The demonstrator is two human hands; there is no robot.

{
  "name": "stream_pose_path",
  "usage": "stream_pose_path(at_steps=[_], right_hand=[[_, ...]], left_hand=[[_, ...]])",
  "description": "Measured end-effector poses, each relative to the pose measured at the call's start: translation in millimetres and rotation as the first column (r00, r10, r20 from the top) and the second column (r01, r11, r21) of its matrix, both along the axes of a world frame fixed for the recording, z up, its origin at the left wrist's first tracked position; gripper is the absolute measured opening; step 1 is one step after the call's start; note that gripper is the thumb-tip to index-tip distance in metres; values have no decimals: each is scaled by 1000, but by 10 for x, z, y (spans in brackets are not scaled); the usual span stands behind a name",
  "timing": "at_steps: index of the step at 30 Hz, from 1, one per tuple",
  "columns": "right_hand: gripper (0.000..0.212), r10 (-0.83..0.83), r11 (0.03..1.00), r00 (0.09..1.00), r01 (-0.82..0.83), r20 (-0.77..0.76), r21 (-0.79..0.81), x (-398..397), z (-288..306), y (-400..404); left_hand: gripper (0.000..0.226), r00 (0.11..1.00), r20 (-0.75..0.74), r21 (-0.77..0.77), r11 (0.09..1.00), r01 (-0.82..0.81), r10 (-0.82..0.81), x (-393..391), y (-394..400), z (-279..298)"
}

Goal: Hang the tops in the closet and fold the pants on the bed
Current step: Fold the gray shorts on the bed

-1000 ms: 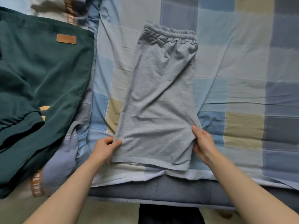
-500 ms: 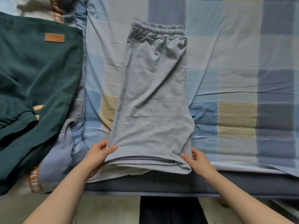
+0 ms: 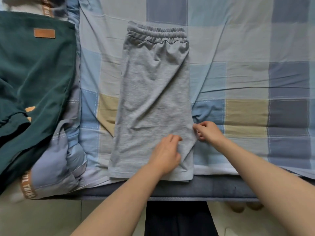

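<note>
The grey shorts (image 3: 153, 103) lie flat on the bed (image 3: 238, 68), folded lengthwise, waistband at the far end and hem at the near edge of the mattress. Half a second ago I held both hem corners, with the hem raised in a loose fold; the hem now lies flat again and both hands have left the corners.

My left hand (image 3: 166, 153) has crossed from the left hem corner to the right half of the shorts, above the hem. It rests palm-down on the fabric with the fingers loosely bent. Grip state: cannot be determined; the fingers may be pressing or gathering cloth, and motion blur hides the contact.

My right hand (image 3: 208, 131) has moved up from the right hem corner to the right side edge of the shorts. Grip state: fingers curled, thumb and fingertips closed on the edge of the fabric.

Surroundings:
- The checked sheet (image 3: 247, 108) in blue, grey and tan covers the bed and is creased to the right of the shorts.
- A dark green garment (image 3: 34, 79) with a tan leather patch (image 3: 44, 33) lies at the left, well apart from the shorts.
- A pale blue and lilac cloth (image 3: 51, 167) is bunched between the green garment and the shorts; its tan lettered band (image 3: 27, 186) hangs near the bed edge.
- The dark mattress edge (image 3: 204, 188) runs under the hem.

Nothing lies on top of the shorts except my left hand.
</note>
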State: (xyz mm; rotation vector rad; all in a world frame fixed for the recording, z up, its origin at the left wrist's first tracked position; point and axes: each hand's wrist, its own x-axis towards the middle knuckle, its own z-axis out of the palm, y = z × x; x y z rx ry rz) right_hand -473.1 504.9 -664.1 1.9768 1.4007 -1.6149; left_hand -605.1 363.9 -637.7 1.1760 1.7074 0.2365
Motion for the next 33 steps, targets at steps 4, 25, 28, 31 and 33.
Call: stream_pose_path(at_steps=[4,25,28,31,33], right_hand=[[13,106,973,988,-126,-110,-194,-60,7,118],[57,829,-503,-254,-729,498,464,-98,-45,-290],[54,812,-487,-151,-707,563,513,-123,-81,-410],[48,800,-478,-101,-703,592,527,-220,-142,-518],[46,823,-424,-65,-731,565,534,-293,-158,-525]], left_hand=[[57,955,149,-171,958,-230,256,294,296,-214],[28,816,-452,123,881,457,-360,-1274,-677,-144],[36,626,-636,193,693,695,-451,-1631,-672,-121],[47,509,-716,153,605,782,-477,-1938,-602,-188],[55,502,-719,139,608,782,-481,-2028,-544,-232]])
